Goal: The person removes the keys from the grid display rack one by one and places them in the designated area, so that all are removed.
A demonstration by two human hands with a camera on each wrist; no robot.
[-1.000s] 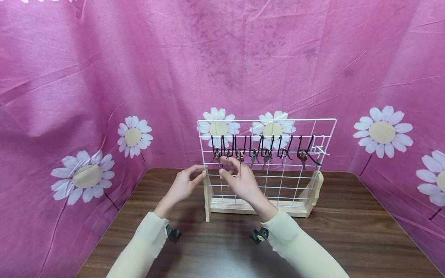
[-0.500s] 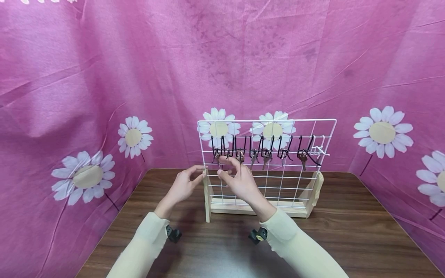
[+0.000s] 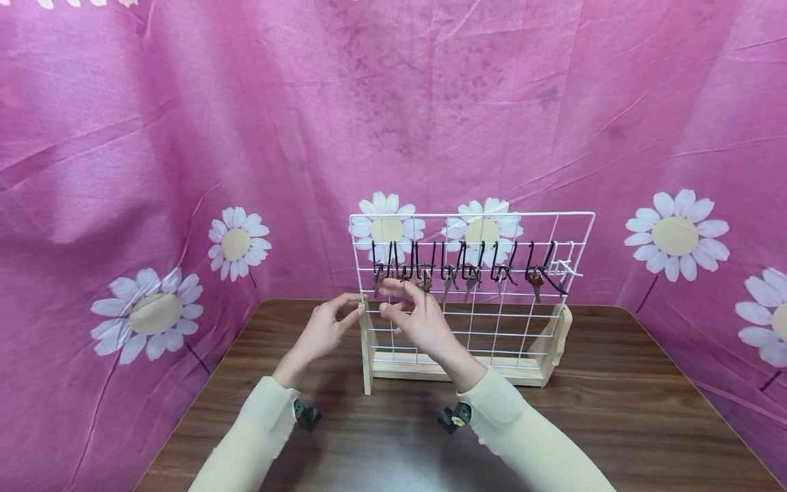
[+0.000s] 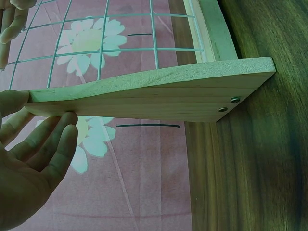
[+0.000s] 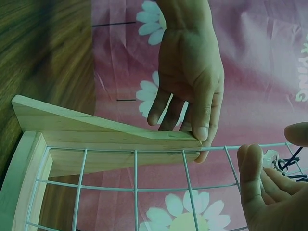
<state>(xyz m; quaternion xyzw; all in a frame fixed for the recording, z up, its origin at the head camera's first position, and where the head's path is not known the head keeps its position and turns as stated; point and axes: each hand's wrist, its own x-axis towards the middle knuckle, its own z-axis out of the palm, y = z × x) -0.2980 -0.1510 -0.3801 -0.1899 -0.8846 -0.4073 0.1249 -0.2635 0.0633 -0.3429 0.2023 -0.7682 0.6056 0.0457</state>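
Note:
My left hand pinches the upper end of the rack's wooden side post between thumb and fingers. A white wire grid rack stands in its wooden base, with black hooks along one row. My right hand is in front of the leftmost hooks, thumb and index finger apart. Between them, in the right wrist view, shows a silvery key at a black hook. The head view has that leftmost key just above the index fingertip. Part of the hand is cut off in both wrist views.
Several more keys hang along the row, among them a key at the far right beside a white hook. The rack stands on a dark wood table. A pink flowered cloth hangs behind and at both sides.
My right hand has shifted slightly left, its thumb and index finger a little further apart. The leftmost hook and key have moved slightly left. My left hand keeps its place on the post.

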